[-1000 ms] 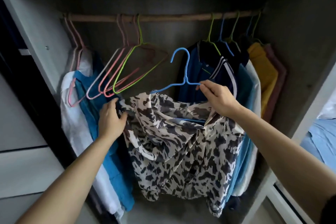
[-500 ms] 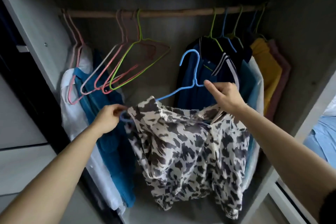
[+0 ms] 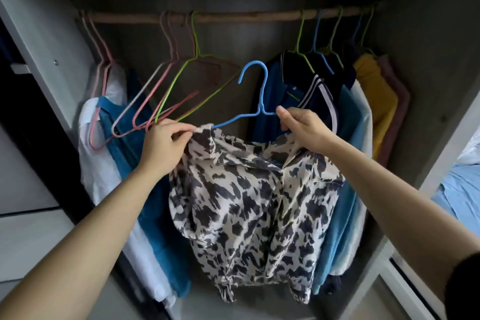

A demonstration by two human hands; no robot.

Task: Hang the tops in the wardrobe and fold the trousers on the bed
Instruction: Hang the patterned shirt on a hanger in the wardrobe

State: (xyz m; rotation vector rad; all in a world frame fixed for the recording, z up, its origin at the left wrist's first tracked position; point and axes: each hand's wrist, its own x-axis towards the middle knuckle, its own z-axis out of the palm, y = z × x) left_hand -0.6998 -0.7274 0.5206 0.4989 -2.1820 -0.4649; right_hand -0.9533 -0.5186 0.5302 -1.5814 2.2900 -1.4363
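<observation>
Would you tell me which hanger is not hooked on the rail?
The blue hanger carrying the spotted top: its hook is free below the rail, while the others hang from it.

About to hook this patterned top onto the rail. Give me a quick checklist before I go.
1. Right hand grips the blue hanger: ok.
2. Left hand pinches the patterned top at its shoulder: ok.
3. Top seated over both hanger arms: cannot tell, right hand hides one side.
4. Hanger hook on the wooden rail: not ok, it is below the rail.
5. Free rail stretch between the empty hangers and the hung tops: ok.
</observation>
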